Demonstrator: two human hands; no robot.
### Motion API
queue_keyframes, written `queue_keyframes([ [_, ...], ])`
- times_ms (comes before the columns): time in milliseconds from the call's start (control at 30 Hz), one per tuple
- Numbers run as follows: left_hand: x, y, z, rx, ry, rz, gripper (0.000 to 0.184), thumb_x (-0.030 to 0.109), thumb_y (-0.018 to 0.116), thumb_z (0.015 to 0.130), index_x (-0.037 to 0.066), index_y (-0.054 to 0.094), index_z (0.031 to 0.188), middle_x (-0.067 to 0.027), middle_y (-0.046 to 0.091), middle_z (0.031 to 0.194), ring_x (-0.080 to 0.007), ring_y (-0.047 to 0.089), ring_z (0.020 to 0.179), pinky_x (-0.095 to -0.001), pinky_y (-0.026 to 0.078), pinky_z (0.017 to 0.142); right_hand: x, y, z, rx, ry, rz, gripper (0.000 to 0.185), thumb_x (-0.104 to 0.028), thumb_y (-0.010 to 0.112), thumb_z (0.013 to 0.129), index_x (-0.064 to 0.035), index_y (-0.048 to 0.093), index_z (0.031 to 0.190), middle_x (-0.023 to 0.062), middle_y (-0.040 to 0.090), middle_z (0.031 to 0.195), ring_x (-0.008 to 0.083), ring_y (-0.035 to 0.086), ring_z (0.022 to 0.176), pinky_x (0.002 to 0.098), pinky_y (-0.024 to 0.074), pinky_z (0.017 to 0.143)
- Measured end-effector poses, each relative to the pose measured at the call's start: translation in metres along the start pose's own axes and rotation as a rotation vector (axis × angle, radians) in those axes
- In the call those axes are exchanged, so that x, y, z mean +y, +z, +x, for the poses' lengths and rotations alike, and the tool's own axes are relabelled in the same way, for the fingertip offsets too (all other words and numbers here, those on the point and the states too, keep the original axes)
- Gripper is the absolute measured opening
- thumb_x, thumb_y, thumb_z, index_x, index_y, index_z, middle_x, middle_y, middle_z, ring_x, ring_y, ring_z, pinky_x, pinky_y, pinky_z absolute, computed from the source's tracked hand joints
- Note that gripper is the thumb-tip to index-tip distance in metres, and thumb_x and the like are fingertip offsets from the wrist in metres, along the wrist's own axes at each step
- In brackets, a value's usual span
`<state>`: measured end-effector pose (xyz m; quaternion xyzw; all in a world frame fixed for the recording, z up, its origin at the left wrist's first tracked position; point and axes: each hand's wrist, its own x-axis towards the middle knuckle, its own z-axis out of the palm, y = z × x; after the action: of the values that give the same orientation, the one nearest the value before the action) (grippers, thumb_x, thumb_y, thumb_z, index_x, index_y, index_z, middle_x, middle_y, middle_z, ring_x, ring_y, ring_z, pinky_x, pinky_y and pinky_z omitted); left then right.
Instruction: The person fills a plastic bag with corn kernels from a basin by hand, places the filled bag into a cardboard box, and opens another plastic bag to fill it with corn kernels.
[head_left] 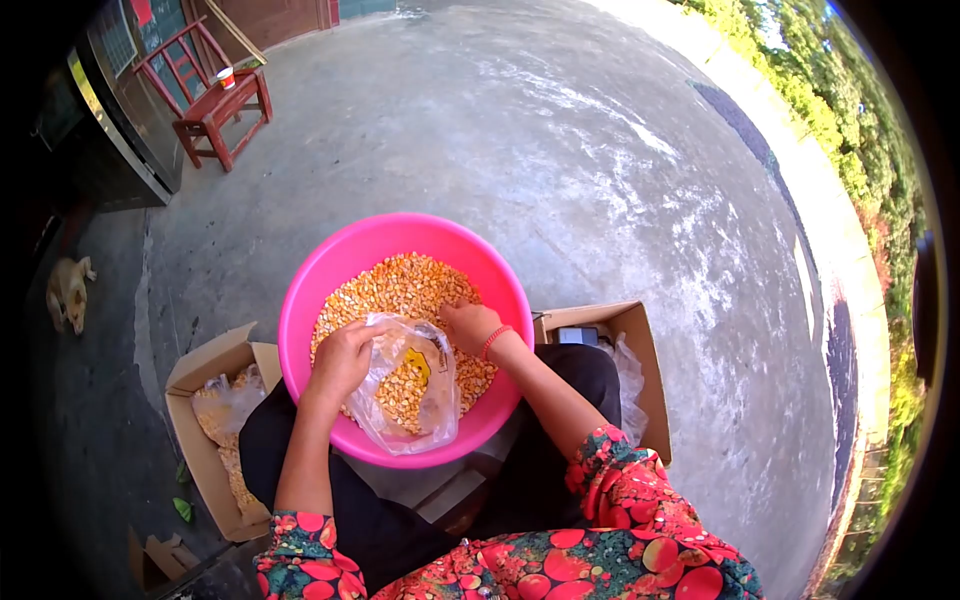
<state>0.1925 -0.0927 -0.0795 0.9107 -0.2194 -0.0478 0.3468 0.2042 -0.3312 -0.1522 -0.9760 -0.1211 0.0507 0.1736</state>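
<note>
A pink plastic basin (400, 229) rests at my lap, holding a wide heap of yellow corn kernels (395, 280). On the heap lies a clear plastic bag (435, 405) with a yellow print and kernels in it. My left hand (343, 358) pinches the bag's upper left edge. Just right of the bag's mouth, my right hand (470, 325), with a red bead bracelet (494, 342) at the wrist, has its fingers curled into the kernels. The fingertips of the right hand are partly hidden.
An open cardboard box (205, 440) with bagged kernels stands to the left; another cardboard box (652, 390) with plastic bags and a dark boxy item is at the right. A red wooden chair (215, 110) bears a paper cup (226, 78). A dog (68, 292) lies far left.
</note>
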Motion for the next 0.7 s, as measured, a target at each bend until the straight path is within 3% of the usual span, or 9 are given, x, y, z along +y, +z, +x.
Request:
queue_keyframes([
  [67, -0.004, 0.001, 0.000, -0.004, -0.010, -0.018, 0.025, 0.002, 0.052, 0.080, 0.007, 0.067, 0.099, -0.0146, 0.059, 0.081, -0.0324, 0.060, 0.077, -0.0407, 0.047, 0.068, -0.006, 0.019, -0.004, -0.119, -0.012, -0.029, 0.022, -0.023, 0.057, 0.077, -0.0040, 0.064, 0.087, 0.0195, 0.063, 0.082, 0.0342, 0.062, 0.083, 0.0427, 0.0506, 0.072],
  [133, -0.002, -0.001, -0.001, 0.001, -0.010, -0.021, 0.024, 0.002, 0.052, 0.080, 0.007, 0.067, 0.098, -0.0144, 0.060, 0.081, -0.0323, 0.060, 0.077, -0.0405, 0.047, 0.068, -0.012, 0.032, -0.007, -0.270, -0.036, 0.186, 0.028, -0.027, 0.058, 0.076, -0.0042, 0.064, 0.091, 0.0217, 0.064, 0.086, 0.0363, 0.062, 0.084, 0.0434, 0.0505, 0.072],
  [267, -0.003, -0.002, -0.002, 0.001, -0.018, -0.014, 0.023, 0.002, 0.052, 0.080, 0.006, 0.067, 0.097, -0.0140, 0.060, 0.082, -0.0320, 0.060, 0.077, -0.0400, 0.047, 0.069, -0.007, 0.037, 0.003, -0.403, -0.115, 0.171, 0.030, -0.030, 0.056, 0.079, -0.0052, 0.064, 0.094, 0.0226, 0.064, 0.089, 0.0384, 0.062, 0.083, 0.0447, 0.0501, 0.072],
  [367, -0.005, -0.001, -0.003, 0.039, 0.007, -0.037, 0.022, 0.003, 0.052, 0.080, 0.006, 0.067, 0.096, -0.0141, 0.060, 0.082, -0.0321, 0.060, 0.077, -0.0402, 0.047, 0.069, -0.001, 0.021, 0.010, -0.250, -0.189, 0.238, 0.026, -0.026, 0.054, 0.083, -0.0042, 0.063, 0.094, 0.0204, 0.065, 0.084, 0.0338, 0.064, 0.073, 0.0416, 0.0515, 0.065],
  [433, -0.005, -0.002, -0.003, 0.028, 0.000, -0.035, 0.022, 0.003, 0.052, 0.080, 0.006, 0.067, 0.096, -0.0141, 0.060, 0.082, -0.0321, 0.060, 0.077, -0.0403, 0.047, 0.069, -0.008, -0.014, 0.010, -0.301, 0.108, 0.644, 0.021, -0.021, 0.054, 0.086, -0.0029, 0.062, 0.094, 0.0167, 0.064, 0.075, 0.0247, 0.065, 0.064, 0.0360, 0.0510, 0.057],
  [467, -0.004, -0.003, -0.003, 0.019, -0.007, -0.032, 0.022, 0.003, 0.052, 0.080, 0.006, 0.067, 0.096, -0.0142, 0.060, 0.082, -0.0320, 0.060, 0.078, -0.0404, 0.048, 0.069, -0.005, -0.015, 0.012, -0.225, 0.120, 0.713, 0.017, -0.017, 0.055, 0.086, -0.0032, 0.062, 0.092, 0.0104, 0.060, 0.065, 0.0149, 0.060, 0.054, 0.0295, 0.0468, 0.049],
  [567, -0.001, -0.004, -0.003, -0.012, -0.035, 0.007, 0.022, 0.003, 0.052, 0.080, 0.006, 0.067, 0.096, -0.0141, 0.060, 0.082, -0.0320, 0.060, 0.079, -0.0404, 0.048, 0.070, -0.010, -0.033, 0.013, -0.158, 0.163, 0.923, 0.017, -0.019, 0.056, 0.087, -0.0034, 0.062, 0.090, 0.0056, 0.056, 0.063, 0.0114, 0.054, 0.050, 0.0272, 0.0428, 0.046],
  [600, -0.001, -0.003, -0.002, -0.009, -0.032, 0.004, 0.022, 0.003, 0.052, 0.080, 0.006, 0.067, 0.096, -0.0141, 0.060, 0.082, -0.0320, 0.060, 0.079, -0.0404, 0.048, 0.070, -0.015, -0.039, 0.013, -0.134, 0.152, 0.942, 0.014, -0.016, 0.054, 0.088, -0.0041, 0.061, 0.091, 0.0013, 0.054, 0.062, 0.0079, 0.048, 0.048, 0.0254, 0.0396, 0.044],
  [700, -0.005, -0.002, -0.003, 0.000, -0.031, -0.008, 0.022, 0.003, 0.052, 0.080, 0.006, 0.067, 0.096, -0.0140, 0.061, 0.083, -0.0319, 0.060, 0.079, -0.0402, 0.048, 0.070, -0.037, -0.056, 0.009, -0.114, -0.016, 1.071, 0.012, -0.012, 0.052, 0.089, -0.0046, 0.061, 0.093, -0.0003, 0.055, 0.066, 0.0064, 0.048, 0.051, 0.0245, 0.0403, 0.046],
])
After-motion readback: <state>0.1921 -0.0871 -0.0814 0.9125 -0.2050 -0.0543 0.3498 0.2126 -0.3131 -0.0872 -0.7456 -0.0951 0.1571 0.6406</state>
